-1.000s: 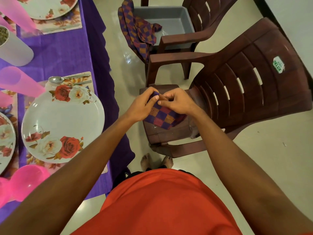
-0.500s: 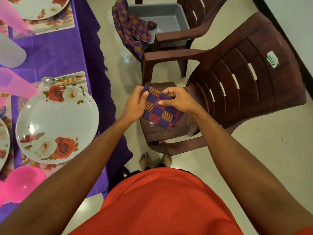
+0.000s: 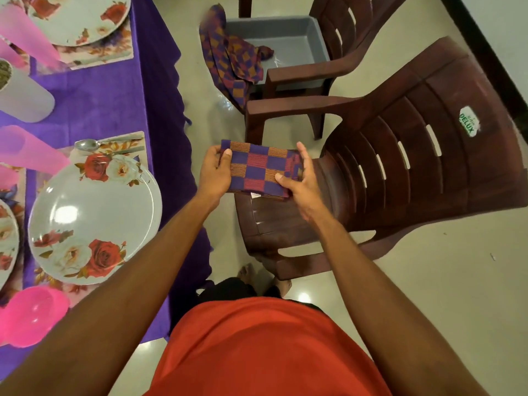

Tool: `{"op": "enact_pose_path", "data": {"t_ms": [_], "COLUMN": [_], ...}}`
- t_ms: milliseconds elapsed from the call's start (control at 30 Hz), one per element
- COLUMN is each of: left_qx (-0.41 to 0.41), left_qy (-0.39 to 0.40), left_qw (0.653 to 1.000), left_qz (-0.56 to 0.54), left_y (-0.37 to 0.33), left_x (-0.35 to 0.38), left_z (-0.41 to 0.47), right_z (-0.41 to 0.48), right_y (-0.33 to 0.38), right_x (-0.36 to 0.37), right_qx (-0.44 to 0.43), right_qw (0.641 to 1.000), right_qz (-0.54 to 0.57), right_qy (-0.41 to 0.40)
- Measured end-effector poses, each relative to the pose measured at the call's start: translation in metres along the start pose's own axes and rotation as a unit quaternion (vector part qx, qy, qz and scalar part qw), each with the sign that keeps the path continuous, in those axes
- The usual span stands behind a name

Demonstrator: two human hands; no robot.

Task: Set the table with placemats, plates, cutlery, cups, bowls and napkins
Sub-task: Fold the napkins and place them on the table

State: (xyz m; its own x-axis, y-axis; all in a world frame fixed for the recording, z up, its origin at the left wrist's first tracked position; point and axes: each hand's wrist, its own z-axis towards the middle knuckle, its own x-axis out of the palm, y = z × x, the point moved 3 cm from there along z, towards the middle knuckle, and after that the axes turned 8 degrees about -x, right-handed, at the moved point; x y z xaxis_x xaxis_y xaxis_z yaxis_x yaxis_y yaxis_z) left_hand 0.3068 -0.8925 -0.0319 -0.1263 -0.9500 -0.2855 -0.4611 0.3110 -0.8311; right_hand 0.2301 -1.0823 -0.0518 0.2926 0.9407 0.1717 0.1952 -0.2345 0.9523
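A folded checked napkin (image 3: 257, 171) in purple, red and orange is stretched flat between both hands, above the brown chair seat. My left hand (image 3: 214, 174) pinches its left end and my right hand (image 3: 300, 181) grips its right end. To the left, on the purple-clothed table, a white rose-patterned plate (image 3: 94, 221) lies on a floral placemat (image 3: 137, 144), with a spoon (image 3: 88, 143) at its far edge. A pink bowl (image 3: 31, 318) sits at the near end and a pink cup (image 3: 25, 152) stands beside the plate.
A brown plastic chair (image 3: 414, 172) stands under my hands. A second chair behind it carries a grey tray (image 3: 285, 38) with more checked napkins (image 3: 231, 61) draped over its edge. A white cup (image 3: 20, 95), another plate (image 3: 77, 15) and the table edge (image 3: 177, 124) lie left.
The napkin, bunched between my fingertips a second ago, is now spread into a flat folded rectangle, and my hands have moved apart to its two ends.
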Motion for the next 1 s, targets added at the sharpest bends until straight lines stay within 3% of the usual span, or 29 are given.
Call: {"op": "enact_pose_path", "data": {"t_ms": [67,200,333,533,700,833,1000], "left_qx": [-0.001,0.021,0.037,-0.014,-0.018,-0.010,-0.064], "left_qy": [-0.019,-0.031,-0.007,-0.099,-0.220,-0.235,-0.248], "left_qw": [1.000,0.999,0.999,0.995,0.972,0.966,0.956], "left_qz": [0.000,-0.013,0.005,0.020,0.083,0.107,0.146], "left_y": [-0.001,-0.009,-0.019,-0.013,-0.007,-0.010,0.005], "left_x": [-0.014,-0.055,-0.108,-0.203,-0.261,-0.283,-0.303], "left_z": [0.010,0.038,0.075,0.144,0.190,0.215,0.248], "right_z": [0.009,0.040,0.094,0.163,0.209,0.231,0.246], "right_y": [0.003,0.007,0.004,-0.001,-0.015,-0.028,-0.040], "right_x": [0.014,0.052,0.111,0.235,0.316,0.354,0.378], "right_qx": [-0.021,-0.122,-0.121,-0.059,-0.142,-0.154,-0.167], "right_qw": [1.000,0.978,0.964,0.953,0.914,0.902,0.875], "right_qz": [-0.020,-0.161,-0.220,-0.219,-0.302,-0.330,-0.382], "right_qy": [0.006,0.062,0.090,0.200,0.233,0.230,0.246]}}
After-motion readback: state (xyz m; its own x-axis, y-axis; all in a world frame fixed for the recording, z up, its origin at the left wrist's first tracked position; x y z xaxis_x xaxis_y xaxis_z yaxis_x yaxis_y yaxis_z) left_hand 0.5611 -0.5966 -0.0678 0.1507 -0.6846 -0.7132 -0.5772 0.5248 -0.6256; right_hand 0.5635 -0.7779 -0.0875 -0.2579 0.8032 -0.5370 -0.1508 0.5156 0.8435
